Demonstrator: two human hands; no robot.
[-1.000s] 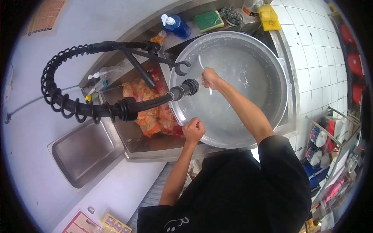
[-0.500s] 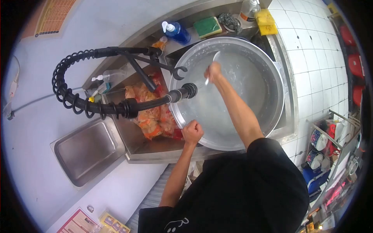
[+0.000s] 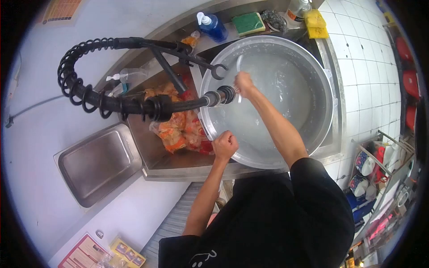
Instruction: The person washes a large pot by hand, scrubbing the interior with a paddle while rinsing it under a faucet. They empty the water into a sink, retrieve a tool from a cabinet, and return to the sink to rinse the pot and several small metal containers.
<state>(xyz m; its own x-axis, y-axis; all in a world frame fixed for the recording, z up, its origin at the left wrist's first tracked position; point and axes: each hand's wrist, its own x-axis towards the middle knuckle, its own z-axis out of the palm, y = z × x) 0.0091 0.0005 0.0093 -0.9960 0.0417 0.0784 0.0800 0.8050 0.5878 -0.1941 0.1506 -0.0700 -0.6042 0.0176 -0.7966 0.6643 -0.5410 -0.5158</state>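
Observation:
A large round metal pot (image 3: 328, 117) of cloudy water stands over the sink. Inside it, over the water, my right hand (image 3: 244, 85) is closed around a slim, white, slightly curved thing (image 3: 240, 62). Its ends stick out above and below my fist, and its kind cannot be made out. My left hand (image 3: 225, 145) is a fist closed at the near left part of the pot's rim. The black spray nozzle (image 3: 227, 94) of the tap hangs over the pot's left side, close to my right hand.
Bagged orange and red food (image 3: 178, 129) lies in the sink basin left of the pot. A metal tray (image 3: 99, 163) rests further left. Behind stand a blue pump bottle (image 3: 212, 27), a green sponge (image 3: 248, 23), steel wool (image 3: 273, 20) and yellow sponges (image 3: 316, 24).
My right hand has moved left within the pot, nearer the nozzle, and the white thing stands more upright in the view. My left fist stays at the rim. The whole view has shifted slightly.

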